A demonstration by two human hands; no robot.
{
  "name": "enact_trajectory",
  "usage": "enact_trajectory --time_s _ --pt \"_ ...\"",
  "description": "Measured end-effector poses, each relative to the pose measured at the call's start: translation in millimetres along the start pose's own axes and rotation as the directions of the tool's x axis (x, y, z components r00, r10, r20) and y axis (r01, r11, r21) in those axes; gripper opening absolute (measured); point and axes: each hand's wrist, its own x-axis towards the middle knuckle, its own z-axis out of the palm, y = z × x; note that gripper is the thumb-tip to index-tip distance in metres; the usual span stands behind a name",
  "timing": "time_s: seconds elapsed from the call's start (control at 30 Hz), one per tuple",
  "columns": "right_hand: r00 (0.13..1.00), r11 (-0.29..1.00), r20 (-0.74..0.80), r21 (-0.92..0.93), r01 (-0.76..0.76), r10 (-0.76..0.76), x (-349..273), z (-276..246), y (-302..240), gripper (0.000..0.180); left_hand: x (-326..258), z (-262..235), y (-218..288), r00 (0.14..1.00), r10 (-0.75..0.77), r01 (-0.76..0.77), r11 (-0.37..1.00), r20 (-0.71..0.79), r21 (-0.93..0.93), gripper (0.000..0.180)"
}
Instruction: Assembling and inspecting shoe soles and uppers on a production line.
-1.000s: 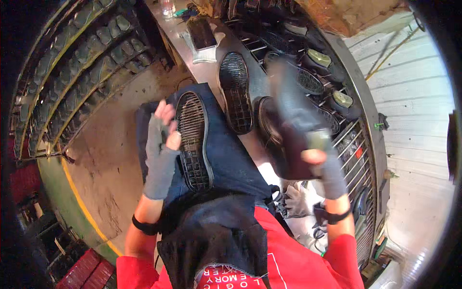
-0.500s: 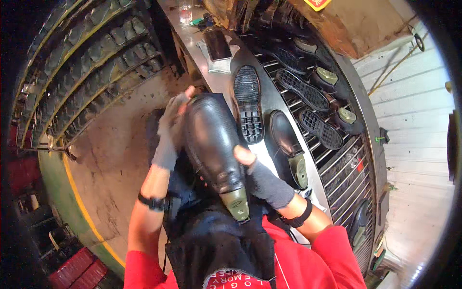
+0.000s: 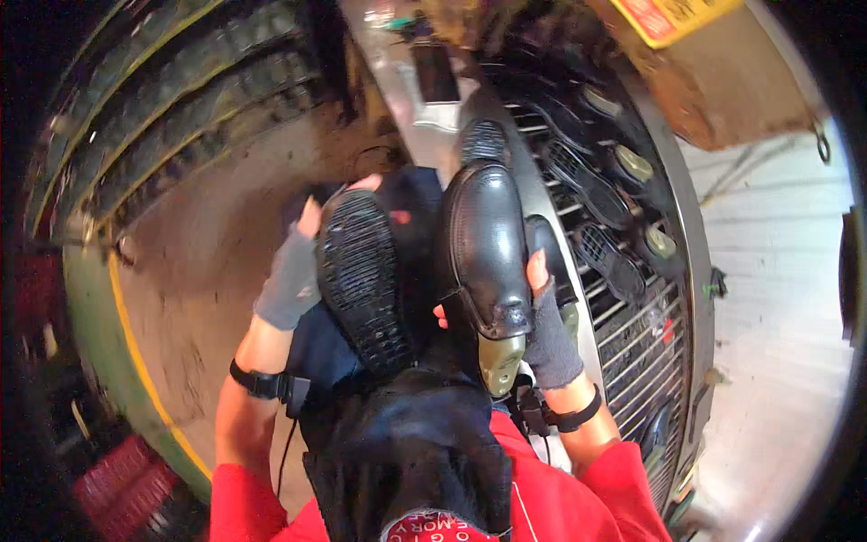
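Since 0.5 s ago, the glossy black leather shoe (image 3: 483,244) has shifted rightward, gripped by the right hand (image 3: 546,321); the left hand (image 3: 298,271) now clasps a ridged black rubber sole (image 3: 361,280) over the lap.

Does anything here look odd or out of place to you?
Nothing looks spilled or broken. The left hand holds one black shoe sole up, while the right hand holds the other shoe upper side up, so the pair faces opposite ways. More shoes lie sole up on the wire rack.
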Motion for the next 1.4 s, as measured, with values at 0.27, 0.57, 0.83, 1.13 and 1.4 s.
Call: enact_trajectory --time_s 0.27,0.57,0.83,1.13,1.4 --pt "0.988 0.984 0.069 -0.126 -0.129 0.139 27 26 49 0.115 -8 21 20 0.965 0.263 -0.263 0.964 -0.001 -0.024 0.073" --pt "0.995 0.962 0.053 -0.264 -0.071 0.089 27 35 54 0.096 -11 17 6 0.942 0.264 -0.3 0.939 0.207 0.166 0.086" --pt "0.997 0.942 0.043 -0.331 -0.05 0.068 26 42 51 0.097 -7 18 8 0.939 0.239 -0.293 0.931 0.246 0.215 0.092" --pt "0.952 0.965 0.246 -0.23 -0.124 0.181 41 39 53 0.085 -54 30 26 0.937 0.336 -0.317 0.702 0.095 0.638 0.114" --pt "0.99 0.58 0.094 -0.815 0.016 0.105 21 108 26 0.057 -88 -4 18 0.911 0.41 -0.364 0.843 -0.035 0.396 0.153"
